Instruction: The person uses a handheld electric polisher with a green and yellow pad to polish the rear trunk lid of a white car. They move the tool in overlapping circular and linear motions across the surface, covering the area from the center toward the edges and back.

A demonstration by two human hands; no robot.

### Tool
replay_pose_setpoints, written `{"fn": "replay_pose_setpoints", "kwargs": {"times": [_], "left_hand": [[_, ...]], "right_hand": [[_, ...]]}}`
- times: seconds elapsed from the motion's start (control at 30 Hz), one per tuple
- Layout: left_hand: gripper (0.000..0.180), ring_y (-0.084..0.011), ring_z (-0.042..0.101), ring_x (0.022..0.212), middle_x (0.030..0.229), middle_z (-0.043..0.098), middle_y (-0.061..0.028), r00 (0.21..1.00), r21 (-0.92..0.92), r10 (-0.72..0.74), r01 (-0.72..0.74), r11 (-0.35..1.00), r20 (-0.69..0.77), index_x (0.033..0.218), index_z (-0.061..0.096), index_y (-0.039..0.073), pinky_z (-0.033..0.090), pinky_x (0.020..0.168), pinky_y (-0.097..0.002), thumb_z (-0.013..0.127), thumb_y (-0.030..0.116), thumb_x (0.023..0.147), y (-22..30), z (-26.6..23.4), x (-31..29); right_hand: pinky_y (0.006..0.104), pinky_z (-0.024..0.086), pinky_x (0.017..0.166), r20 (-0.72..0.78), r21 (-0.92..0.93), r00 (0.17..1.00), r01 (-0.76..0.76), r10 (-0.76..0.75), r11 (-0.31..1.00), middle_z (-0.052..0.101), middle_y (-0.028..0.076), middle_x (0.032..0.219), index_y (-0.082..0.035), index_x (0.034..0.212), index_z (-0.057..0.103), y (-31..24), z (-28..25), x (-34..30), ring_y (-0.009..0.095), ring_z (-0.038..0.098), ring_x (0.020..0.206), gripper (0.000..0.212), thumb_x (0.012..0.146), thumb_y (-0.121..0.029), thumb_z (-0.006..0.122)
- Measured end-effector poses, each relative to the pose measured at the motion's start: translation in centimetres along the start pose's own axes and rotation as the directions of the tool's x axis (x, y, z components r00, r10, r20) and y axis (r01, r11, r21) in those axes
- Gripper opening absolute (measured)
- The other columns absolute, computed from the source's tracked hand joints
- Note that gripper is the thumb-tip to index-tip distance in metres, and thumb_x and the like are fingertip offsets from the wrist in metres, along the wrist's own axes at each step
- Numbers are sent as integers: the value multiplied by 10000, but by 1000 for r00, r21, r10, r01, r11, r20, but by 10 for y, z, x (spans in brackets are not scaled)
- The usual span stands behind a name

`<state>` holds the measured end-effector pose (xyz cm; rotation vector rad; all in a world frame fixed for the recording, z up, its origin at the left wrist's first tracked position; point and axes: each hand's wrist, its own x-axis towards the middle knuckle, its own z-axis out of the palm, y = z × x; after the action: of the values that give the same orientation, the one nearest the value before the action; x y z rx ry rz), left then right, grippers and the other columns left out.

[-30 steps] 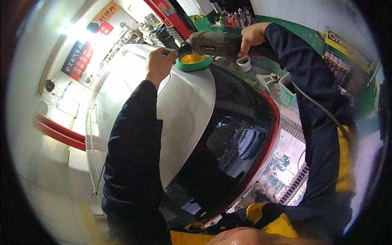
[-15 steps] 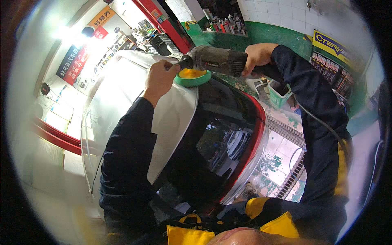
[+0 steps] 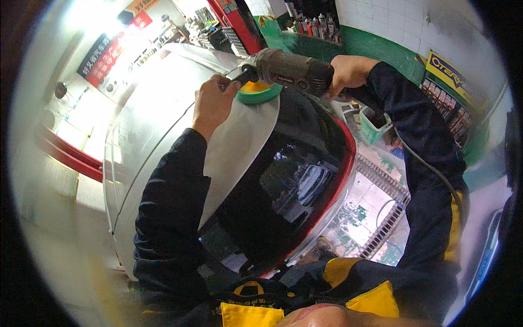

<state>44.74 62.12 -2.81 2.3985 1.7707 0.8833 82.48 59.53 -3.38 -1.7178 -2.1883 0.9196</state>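
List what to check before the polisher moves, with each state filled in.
1. Left hand on the front handle: ok.
2. Right hand on the rear of the polisher: ok.
3. Pad well clear of the dark glass: not ok, its rim looks to be at the edge.
4. Cord away from the pad: ok, it runs along the right sleeve.
5. Pad stopped: cannot tell.

A car workshop, as I see it from my end
I make out a pale car (image 3: 239, 136), a corded power polisher (image 3: 294, 70), shelved bottles and cans (image 3: 316, 27), a red post (image 3: 242, 27) and a floor grate (image 3: 384, 231).
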Motion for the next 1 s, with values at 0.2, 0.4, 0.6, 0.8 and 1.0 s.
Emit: {"fn": "replay_pose_setpoints", "kwargs": {"times": [0.2,0.4,0.6,0.8,1.0], "left_hand": [[387,-323,792,899,974,812,-211,999,-121,-26,28,992,19,1177,766,-41,604,846,-430,768,316,1030,10,-25,-42],[393,-382,802,917,964,804,-242,1000,-200,-8,9,980,5,1189,751,-47,608,861,-454,784,298,1004,10,-28,-70],[407,-357,809,887,958,799,-251,1000,-195,17,-18,981,-9,1190,738,-60,620,831,-446,784,300,1006,-3,-60,-117],[362,-289,798,774,880,790,-226,997,-214,64,-73,974,-49,1163,733,-71,616,740,-403,792,252,1009,-34,-100,-179],[317,-305,800,769,891,788,-241,997,-179,47,-57,982,-55,1145,734,-55,608,725,-400,796,222,1003,-47,-132,-239]], "right_hand": [[386,581,597,-68,50,997,-26,29,998,762,89,817,39,1002,787,-20,27,-34,199,686,614,326,765,-121,943],[361,565,615,-65,29,997,-39,41,999,749,50,793,-6,984,782,-32,43,-72,158,679,652,299,775,-151,937],[376,560,627,-104,197,994,55,-34,979,746,49,794,7,988,764,-52,100,-104,159,680,667,274,771,-77,910],[421,585,861,-112,135,991,82,-67,987,793,148,960,20,1133,735,-96,156,-132,270,749,894,470,736,-134,935],[450,587,883,-180,70,953,258,-242,964,789,243,1020,5,1112,736,-120,200,-167,374,770,960,505,722,-251,930]]}}
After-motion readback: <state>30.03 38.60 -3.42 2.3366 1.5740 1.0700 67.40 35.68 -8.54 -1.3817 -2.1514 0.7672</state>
